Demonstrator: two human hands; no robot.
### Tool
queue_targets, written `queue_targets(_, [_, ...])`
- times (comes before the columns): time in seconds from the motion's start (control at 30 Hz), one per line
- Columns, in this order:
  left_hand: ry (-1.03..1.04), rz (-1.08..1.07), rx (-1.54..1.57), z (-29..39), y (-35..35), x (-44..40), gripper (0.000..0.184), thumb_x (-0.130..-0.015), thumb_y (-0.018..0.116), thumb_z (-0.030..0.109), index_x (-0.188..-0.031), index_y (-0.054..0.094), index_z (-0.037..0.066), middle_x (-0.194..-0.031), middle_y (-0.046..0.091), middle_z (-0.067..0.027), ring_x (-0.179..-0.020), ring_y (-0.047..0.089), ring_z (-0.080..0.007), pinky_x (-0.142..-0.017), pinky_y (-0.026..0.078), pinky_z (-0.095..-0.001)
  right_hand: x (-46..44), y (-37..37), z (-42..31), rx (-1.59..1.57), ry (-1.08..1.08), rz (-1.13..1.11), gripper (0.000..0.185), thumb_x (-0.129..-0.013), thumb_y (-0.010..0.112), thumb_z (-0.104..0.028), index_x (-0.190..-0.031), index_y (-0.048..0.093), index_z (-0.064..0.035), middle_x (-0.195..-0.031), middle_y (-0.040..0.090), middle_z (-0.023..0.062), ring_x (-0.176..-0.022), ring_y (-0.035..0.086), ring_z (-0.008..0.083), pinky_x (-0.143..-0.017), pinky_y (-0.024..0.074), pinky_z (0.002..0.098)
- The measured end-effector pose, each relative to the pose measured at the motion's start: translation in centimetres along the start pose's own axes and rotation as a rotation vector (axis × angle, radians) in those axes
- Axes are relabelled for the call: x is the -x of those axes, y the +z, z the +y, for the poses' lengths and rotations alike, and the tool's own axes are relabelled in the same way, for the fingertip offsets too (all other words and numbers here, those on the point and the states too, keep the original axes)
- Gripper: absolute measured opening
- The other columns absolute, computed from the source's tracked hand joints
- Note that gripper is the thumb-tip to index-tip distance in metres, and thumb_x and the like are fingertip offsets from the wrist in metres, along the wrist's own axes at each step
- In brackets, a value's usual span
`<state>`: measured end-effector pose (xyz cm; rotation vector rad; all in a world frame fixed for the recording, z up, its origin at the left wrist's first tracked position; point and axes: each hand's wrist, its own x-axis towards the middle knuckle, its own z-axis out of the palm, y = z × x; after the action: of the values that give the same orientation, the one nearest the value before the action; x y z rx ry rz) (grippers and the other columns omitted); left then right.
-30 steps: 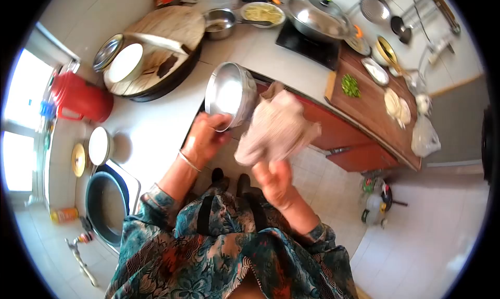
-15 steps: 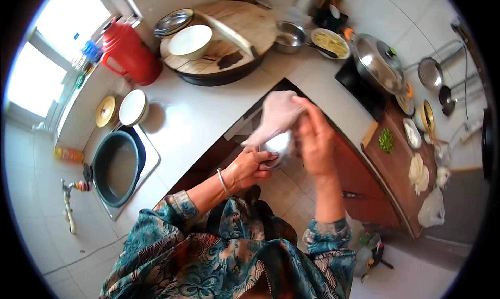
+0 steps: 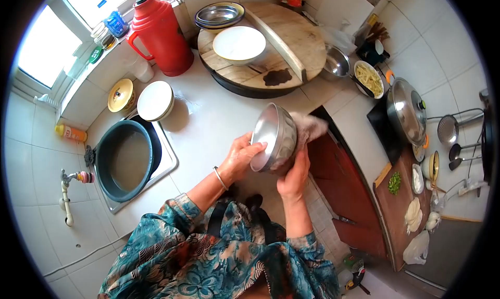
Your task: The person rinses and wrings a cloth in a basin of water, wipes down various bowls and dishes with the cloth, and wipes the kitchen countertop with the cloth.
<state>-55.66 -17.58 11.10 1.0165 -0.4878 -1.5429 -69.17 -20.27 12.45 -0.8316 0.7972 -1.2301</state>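
Note:
A silver metal bowl (image 3: 283, 137) is tilted in front of me, its open side turned to the left. My left hand (image 3: 238, 156) grips its near-left rim, thumb reaching inside. Behind the bowl's right side hangs a pale pinkish cloth (image 3: 311, 127), partly blurred. My right hand (image 3: 295, 178) is closed round the cloth and presses it to the bowl's outer wall; most of its fingers are hidden behind the bowl.
At left, a dark basin (image 3: 108, 189) of cloudy water sits in the sink. White bowls (image 3: 156, 101), a red thermos (image 3: 160, 36) and a round wooden board (image 3: 307, 33) stand on the counter. At right are a lidded pan (image 3: 406, 109) and a cutting board (image 3: 385, 208) with chopped greens.
The bowl has risen and turned its opening leftward. The cloth, earlier held up above it, is now against its outer right side with my right hand. The view has shifted left.

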Motion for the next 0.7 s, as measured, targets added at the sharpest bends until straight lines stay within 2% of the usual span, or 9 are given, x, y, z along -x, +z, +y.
queue_targets(0.07, [0.078,0.102,-0.137,2.2,-1.6,-0.8,0.033,-0.088,0.060,0.014,-0.113,0.055,-0.006,-0.092,0.063,-0.0090,-0.079,0.059,-0.0120,-0.069,0.050,-0.0274,0.0,2.6,0.1,0.043,-0.066,0.062,0.044,-0.100,0.035,-0.029,-0.131,0.047,0.0013,-0.126,0.055,0.0081,-0.117,0.051,0.0173,-0.099,0.0389,0.0319])
queue_targets(0.2, [0.184,0.187,-0.468,6.5,-4.4,-1.4,0.022,-0.089,0.061,0.016,-0.102,0.057,-0.002,-0.081,0.059,-0.0006,-0.071,0.052,-0.0067,-0.060,0.043,-0.0220,-1.6,4.5,1.5,0.043,0.011,0.014,0.041,-0.099,0.041,-0.024,-0.129,0.050,0.0036,-0.122,0.056,0.0074,-0.110,0.049,0.0142,-0.097,0.0374,0.0273])
queue_targets(0.3, [0.270,0.152,-0.617,7.9,-9.4,-3.9,0.022,-0.088,0.060,0.017,-0.099,0.056,-0.002,-0.079,0.060,-0.0010,-0.071,0.052,-0.0068,-0.060,0.043,-0.0227,-2.5,6.0,2.2,0.027,0.084,-0.006,0.040,-0.099,0.042,-0.024,-0.125,0.052,0.0038,-0.116,0.058,0.0056,-0.104,0.052,0.0129,-0.093,0.0405,0.0262])
queue_targets(0.37, [0.297,0.195,-0.897,11.9,-10.3,-4.7,0.020,-0.088,0.057,0.016,-0.099,0.057,-0.001,-0.080,0.061,-0.0027,-0.070,0.054,-0.0077,-0.060,0.044,-0.0228,-2.6,5.8,3.2,0.015,0.135,-0.080,0.038,-0.099,0.043,-0.025,-0.121,0.055,0.0035,-0.110,0.060,0.0045,-0.098,0.054,0.0119,-0.087,0.0430,0.0254])
queue_targets(0.43, [0.548,0.274,-0.751,15.1,-10.2,-6.9,0.017,-0.088,0.055,0.016,-0.096,0.057,0.001,-0.077,0.061,-0.0030,-0.066,0.054,-0.0078,-0.054,0.043,-0.0231,-2.6,5.7,4.1,0.126,0.112,-0.148,0.037,-0.098,0.046,-0.027,-0.113,0.059,0.0031,-0.097,0.063,0.0024,-0.086,0.055,0.0108,-0.077,0.0454,0.0250])
queue_targets(0.5, [0.629,0.413,-0.765,19.5,-11.1,-10.5,0.018,-0.085,0.056,0.014,-0.091,0.058,-0.002,-0.072,0.058,-0.0054,-0.062,0.051,-0.0118,-0.054,0.045,-0.0306,-2.9,5.9,5.0,0.191,0.149,-0.150,0.036,-0.097,0.047,-0.029,-0.108,0.061,0.0027,-0.091,0.063,0.0018,-0.083,0.054,0.0101,-0.075,0.0449,0.0249])
queue_targets(0.57, [0.565,0.511,-0.647,24.7,-9.5,-13.3,0.016,-0.084,0.054,0.013,-0.084,0.055,-0.003,-0.069,0.057,-0.0066,-0.057,0.051,-0.0130,-0.052,0.044,-0.0314,-3.1,5.4,6.4,0.234,0.235,-0.119,0.036,-0.097,0.049,-0.030,-0.107,0.061,0.0030,-0.089,0.063,0.0011,-0.082,0.053,0.0093,-0.074,0.0448,0.0254])
queue_targets(0.67, [0.555,0.627,-0.857,29.5,-12.3,-19.6,0.023,-0.081,0.054,0.016,-0.081,0.055,-0.006,-0.062,0.056,-0.0100,-0.054,0.054,-0.0168,-0.049,0.044,-0.0313,-3.2,4.1,7.0,0.416,0.327,-0.208,0.035,-0.096,0.051,-0.029,-0.107,0.061,0.0021,-0.086,0.062,0.0007,-0.081,0.052,0.0086,-0.073,0.0445,0.0253])
queue_targets(0.7, [0.552,0.664,-0.928,30.6,-13.1,-21.6,0.026,-0.080,0.055,0.018,-0.080,0.056,-0.008,-0.059,0.056,-0.0114,-0.053,0.056,-0.0180,-0.049,0.044,-0.0312,-3.2,3.4,8.3,0.297,0.354,-0.192,0.033,-0.095,0.051,-0.028,-0.108,0.061,0.0014,-0.085,0.063,0.0012,-0.081,0.052,0.0083,-0.073,0.0448,0.0257])
